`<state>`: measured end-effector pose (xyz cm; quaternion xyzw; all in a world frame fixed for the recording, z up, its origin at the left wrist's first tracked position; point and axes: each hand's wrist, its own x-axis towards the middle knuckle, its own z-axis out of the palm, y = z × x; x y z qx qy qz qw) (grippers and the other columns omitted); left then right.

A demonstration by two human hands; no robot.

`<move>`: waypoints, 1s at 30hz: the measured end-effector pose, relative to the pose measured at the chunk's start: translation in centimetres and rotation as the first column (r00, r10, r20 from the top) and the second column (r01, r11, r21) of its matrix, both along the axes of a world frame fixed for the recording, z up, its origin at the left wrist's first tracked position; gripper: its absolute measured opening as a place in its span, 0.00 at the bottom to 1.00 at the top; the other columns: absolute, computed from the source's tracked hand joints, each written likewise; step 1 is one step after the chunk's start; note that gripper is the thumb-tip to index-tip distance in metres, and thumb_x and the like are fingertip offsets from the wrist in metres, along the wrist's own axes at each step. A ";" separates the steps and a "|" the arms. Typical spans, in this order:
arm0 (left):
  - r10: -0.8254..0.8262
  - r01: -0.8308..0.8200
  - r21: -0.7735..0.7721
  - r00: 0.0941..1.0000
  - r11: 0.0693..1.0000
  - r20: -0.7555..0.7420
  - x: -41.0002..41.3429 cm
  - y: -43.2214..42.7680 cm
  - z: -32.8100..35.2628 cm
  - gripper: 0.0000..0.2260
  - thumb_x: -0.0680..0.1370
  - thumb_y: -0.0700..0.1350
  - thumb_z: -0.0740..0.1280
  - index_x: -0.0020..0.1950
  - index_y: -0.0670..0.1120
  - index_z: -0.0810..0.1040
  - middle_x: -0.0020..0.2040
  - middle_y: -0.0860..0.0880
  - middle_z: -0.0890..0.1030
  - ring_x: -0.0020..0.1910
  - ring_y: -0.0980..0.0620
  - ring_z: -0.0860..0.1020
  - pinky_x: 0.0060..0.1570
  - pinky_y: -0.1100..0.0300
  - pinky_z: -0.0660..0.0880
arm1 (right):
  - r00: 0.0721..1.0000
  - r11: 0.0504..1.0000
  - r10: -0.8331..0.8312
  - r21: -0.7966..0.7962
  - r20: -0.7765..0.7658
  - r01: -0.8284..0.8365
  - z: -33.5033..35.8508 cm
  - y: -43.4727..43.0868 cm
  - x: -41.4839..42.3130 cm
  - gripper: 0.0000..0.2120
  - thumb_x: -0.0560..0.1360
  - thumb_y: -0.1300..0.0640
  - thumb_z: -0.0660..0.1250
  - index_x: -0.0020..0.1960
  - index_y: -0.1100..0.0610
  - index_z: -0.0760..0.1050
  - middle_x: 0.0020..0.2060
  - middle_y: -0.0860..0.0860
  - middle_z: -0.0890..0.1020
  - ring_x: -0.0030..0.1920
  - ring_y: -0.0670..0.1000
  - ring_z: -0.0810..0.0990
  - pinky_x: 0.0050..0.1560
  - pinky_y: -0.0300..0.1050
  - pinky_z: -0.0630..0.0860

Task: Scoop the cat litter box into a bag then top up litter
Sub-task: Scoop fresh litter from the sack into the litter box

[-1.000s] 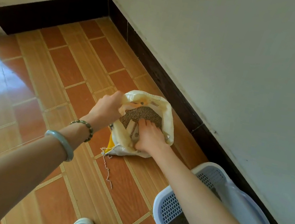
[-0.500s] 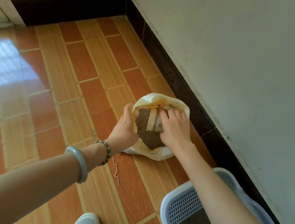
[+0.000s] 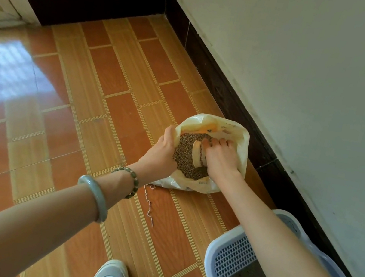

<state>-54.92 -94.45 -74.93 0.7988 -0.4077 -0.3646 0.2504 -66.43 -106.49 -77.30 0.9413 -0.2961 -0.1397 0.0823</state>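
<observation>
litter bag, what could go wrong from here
1. The bag is soft and only the left hand holds its rim; if that slips, the mouth may fold over the cup.
2. The right hand must carry the cup over the floor to the litter box, so litter could spill.

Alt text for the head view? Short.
A person's right hand grips a cream cup lying in the litter of an open bag on the floor, while the left hand holds the bag's rim. A litter box sits lower right, by the wall.
</observation>
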 end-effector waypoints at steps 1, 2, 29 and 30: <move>0.003 -0.003 0.001 1.000 1.000 -0.007 0.0 0.1 0.0 0.33 0.73 0.28 0.56 0.74 0.46 0.48 0.57 0.41 0.69 0.34 0.52 0.70 0.27 0.64 0.65 | 1.000 1.000 -0.008 0.028 -0.001 0.008 -0.3 -0.1 0.0 0.27 0.69 0.62 0.68 0.67 0.59 0.66 0.58 0.57 0.76 0.60 0.58 0.73 0.61 0.51 0.66; 0.004 -0.004 0.001 1.000 1.000 -0.012 0.1 0.1 -0.1 0.34 0.73 0.28 0.56 0.75 0.46 0.48 0.59 0.41 0.69 0.34 0.51 0.70 0.28 0.63 0.65 | 1.000 0.999 -0.011 0.052 0.007 0.011 -0.6 -0.1 0.0 0.27 0.69 0.63 0.68 0.67 0.59 0.66 0.58 0.57 0.76 0.59 0.58 0.73 0.60 0.51 0.67; 0.018 -0.019 0.010 0.999 1.000 0.028 0.0 -0.5 0.0 0.27 0.74 0.29 0.56 0.70 0.45 0.54 0.53 0.40 0.72 0.37 0.46 0.72 0.31 0.56 0.70 | 0.453 0.583 -0.703 0.809 0.548 -0.072 -0.9 0.5 -3.1 0.40 0.55 0.63 0.81 0.63 0.55 0.68 0.56 0.50 0.76 0.58 0.47 0.75 0.57 0.37 0.73; 0.034 -0.035 0.009 0.999 0.999 0.043 -0.1 -0.5 0.1 0.25 0.75 0.30 0.56 0.69 0.45 0.55 0.50 0.40 0.73 0.36 0.47 0.72 0.30 0.56 0.69 | 0.448 0.584 -0.701 0.807 0.554 -0.083 -1.0 0.6 -3.2 0.40 0.55 0.62 0.81 0.63 0.55 0.68 0.56 0.50 0.76 0.58 0.47 0.75 0.57 0.39 0.73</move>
